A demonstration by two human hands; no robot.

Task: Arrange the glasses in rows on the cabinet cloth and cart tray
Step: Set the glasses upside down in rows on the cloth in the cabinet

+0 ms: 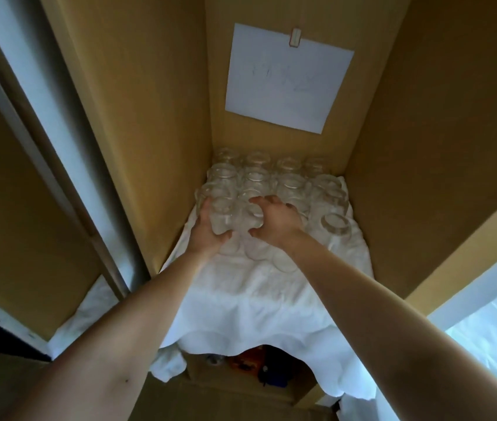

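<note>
Inside the wooden cabinet [156, 117], clear glasses [286, 177] stand in rows on the white cloth [256, 299]. The left hand [207, 232] curls round a front glass [221, 221]; the right hand [277, 223] grips the neighbouring glass [248, 220].

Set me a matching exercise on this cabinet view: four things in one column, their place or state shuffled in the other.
Things:
1. white sheet of paper
2. white cloth
3. frontmost clear glass of the right-hand column
4. left hand

Places or states:
A. spread flat, its near edge hanging down
B. grips a clear glass at the cluster's left side
C. clipped to the cabinet's back wall
D. stands on the cloth, no hand touching it

Pairs: 1-C, 2-A, 3-D, 4-B.
</note>
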